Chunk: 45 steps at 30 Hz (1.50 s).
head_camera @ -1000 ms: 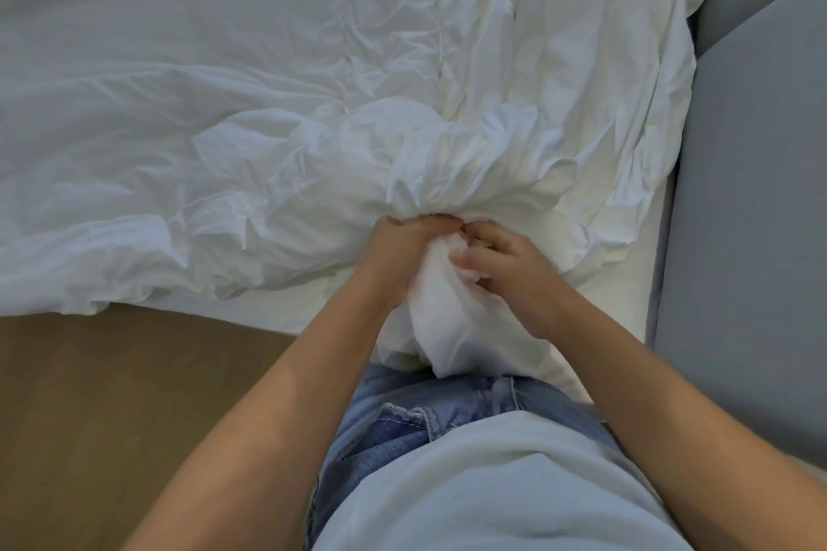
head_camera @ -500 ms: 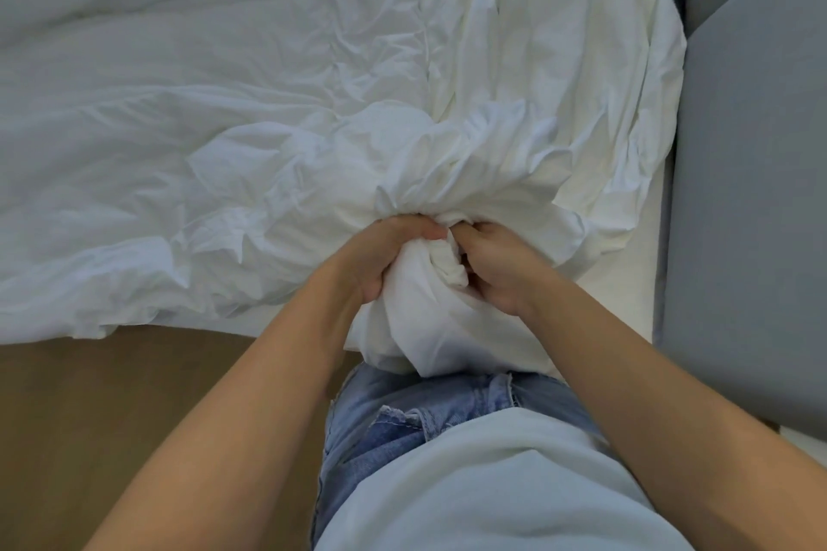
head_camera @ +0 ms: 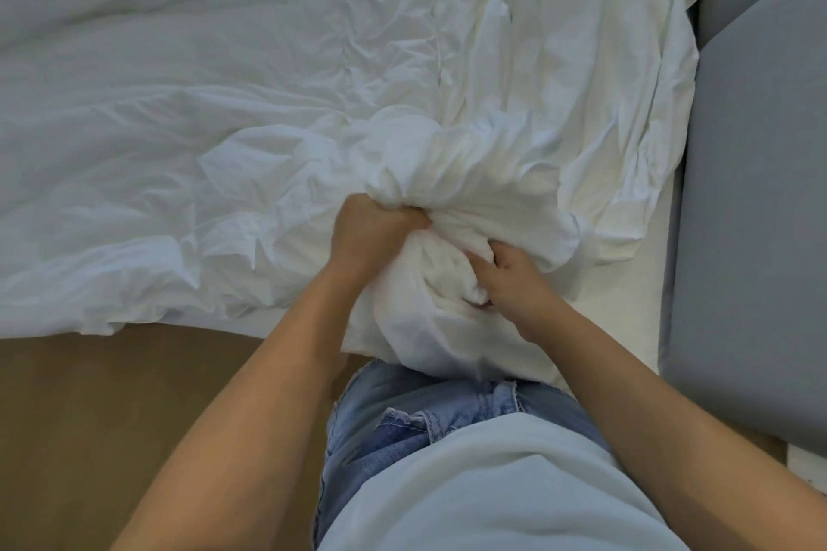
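Both hands bunch the white sheet (head_camera: 470,174) between them: left hand (head_camera: 371,233) clenches its far gathers, right hand (head_camera: 510,282) its near fold.

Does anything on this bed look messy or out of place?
Yes: the wrinkled white bed sheet is not lying flat. Its near edge is bunched into a wad gripped by the left hand and right hand, close to the grey padded bed frame.

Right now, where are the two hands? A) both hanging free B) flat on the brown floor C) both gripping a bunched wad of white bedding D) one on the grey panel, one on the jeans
C: the left hand and the right hand both have their fingers curled into the bunched white bedding.
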### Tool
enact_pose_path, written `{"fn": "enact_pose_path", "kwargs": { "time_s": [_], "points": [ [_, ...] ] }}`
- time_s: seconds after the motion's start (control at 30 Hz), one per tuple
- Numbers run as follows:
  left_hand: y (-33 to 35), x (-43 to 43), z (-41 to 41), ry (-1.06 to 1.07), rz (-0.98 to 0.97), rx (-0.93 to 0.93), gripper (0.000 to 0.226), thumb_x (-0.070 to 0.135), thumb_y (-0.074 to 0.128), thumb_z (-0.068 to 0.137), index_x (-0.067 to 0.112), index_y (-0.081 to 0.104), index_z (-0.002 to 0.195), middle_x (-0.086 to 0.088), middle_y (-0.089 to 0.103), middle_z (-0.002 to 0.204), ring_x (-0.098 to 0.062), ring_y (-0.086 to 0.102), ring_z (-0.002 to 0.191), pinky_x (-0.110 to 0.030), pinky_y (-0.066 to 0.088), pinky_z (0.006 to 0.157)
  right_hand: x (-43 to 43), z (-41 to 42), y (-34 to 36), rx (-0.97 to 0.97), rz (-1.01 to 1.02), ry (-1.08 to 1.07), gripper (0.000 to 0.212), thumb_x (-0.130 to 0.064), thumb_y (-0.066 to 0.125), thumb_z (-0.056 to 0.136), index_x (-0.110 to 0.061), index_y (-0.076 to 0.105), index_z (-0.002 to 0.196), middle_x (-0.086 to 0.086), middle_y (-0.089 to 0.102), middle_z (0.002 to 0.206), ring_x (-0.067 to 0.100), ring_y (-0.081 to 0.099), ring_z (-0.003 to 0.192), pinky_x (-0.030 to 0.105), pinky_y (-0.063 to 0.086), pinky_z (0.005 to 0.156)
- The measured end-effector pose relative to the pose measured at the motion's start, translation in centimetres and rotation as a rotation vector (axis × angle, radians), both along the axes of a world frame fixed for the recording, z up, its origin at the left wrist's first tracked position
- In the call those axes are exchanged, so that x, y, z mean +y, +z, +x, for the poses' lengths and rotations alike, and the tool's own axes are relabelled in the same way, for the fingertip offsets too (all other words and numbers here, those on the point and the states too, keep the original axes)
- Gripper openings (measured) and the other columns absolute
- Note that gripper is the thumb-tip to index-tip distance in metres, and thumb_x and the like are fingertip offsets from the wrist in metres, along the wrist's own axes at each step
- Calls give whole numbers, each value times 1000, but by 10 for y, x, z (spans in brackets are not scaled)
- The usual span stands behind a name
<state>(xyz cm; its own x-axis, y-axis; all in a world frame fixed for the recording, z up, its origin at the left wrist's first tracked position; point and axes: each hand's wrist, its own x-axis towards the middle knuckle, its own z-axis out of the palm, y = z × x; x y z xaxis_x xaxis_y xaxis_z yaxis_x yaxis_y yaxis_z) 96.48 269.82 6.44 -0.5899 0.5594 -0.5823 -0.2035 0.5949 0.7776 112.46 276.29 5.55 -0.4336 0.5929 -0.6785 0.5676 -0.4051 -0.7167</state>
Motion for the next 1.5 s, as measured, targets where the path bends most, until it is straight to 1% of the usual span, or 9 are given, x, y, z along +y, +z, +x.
{"fn": "enact_pose_path", "kwargs": {
  "time_s": [0.1, 0.27, 0.4, 0.57, 0.83, 1.0, 1.17, 1.33, 1.5],
  "points": [
    [0, 5, -19, 9, 23, 102, 20, 26, 74, 53, 30, 64, 69, 9, 67, 75, -11, 66, 77, -36, 56, 74, -4, 2, 0, 39, 3, -25, 20, -24, 60, 91, -6, 65, 84, -2, 63, 72, 10, 59, 66, 20, 46, 56],
    [-3, 13, -15, -180, 18, -53, 29, 13, 77, 65, 31, 63, 83, 10, 68, 85, -4, 65, 77, -20, 50, 60, 19, -2, 2, -51, -128, -124, 2, -16, 66, 83, -16, 65, 81, 0, 67, 82, 17, 62, 80, 27, 48, 69],
    [-13, 5, -4, -131, -46, -94, 30, 17, 75, 56, 28, 61, 80, 3, 67, 90, -16, 64, 84, -37, 55, 75, 32, -8, -1, -152, -253, -121, 12, -5, 62, 77, -10, 59, 88, 6, 57, 93, 25, 55, 89, 30, 44, 68],
    [-17, 11, -3, -107, -72, -108, 32, 20, 68, 48, 24, 63, 80, -2, 69, 92, -19, 65, 86, -47, 55, 84, 38, -36, -9, -170, -253, -219, 49, -30, 64, 87, -7, 53, 129, 6, 56, 128, 26, 52, 116, 38, 43, 97],
    [-29, 22, 0, -118, -142, 2, 28, 29, 69, 59, 16, 65, 84, -6, 69, 86, -25, 66, 83, -45, 55, 74, 15, -70, -18, -323, -227, -112, 49, -51, 50, 91, -8, 58, 114, 9, 64, 105, 19, 55, 79, 36, 45, 75],
    [-30, 28, -16, -44, -243, 307, 36, 43, 67, 73, 14, 66, 95, 0, 66, 86, -23, 63, 83, -29, 43, 65, 19, -73, 3, -59, -264, -256, 34, -50, 63, 84, -22, 52, 101, -6, 60, 93, 13, 57, 83, 29, 46, 73],
    [-6, 32, -55, 21, -296, 480, 70, 70, 70, 60, 13, 64, 101, -1, 68, 96, -24, 63, 92, -28, 41, 68, 39, -24, 51, 179, -422, -322, 61, -39, 84, 59, -16, 65, 112, 5, 73, 101, 25, 70, 92, 41, 57, 80],
    [8, 48, -44, -50, -256, 422, 66, 66, 77, 55, 18, 61, 97, 10, 57, 84, -16, 59, 87, -32, 50, 75, 51, 29, 69, 271, -402, -327, 33, -30, 80, 59, -16, 76, 89, 4, 75, 91, 22, 72, 81, 34, 57, 62],
    [0, 52, 3, 30, -230, 353, 61, 60, 78, 60, 16, 63, 99, 7, 65, 91, -20, 64, 92, -35, 53, 79, 59, 49, 74, 243, -405, -370, 53, -23, 76, 59, -8, 66, 109, 9, 74, 94, 26, 72, 82, 36, 57, 65]
  ]
}}
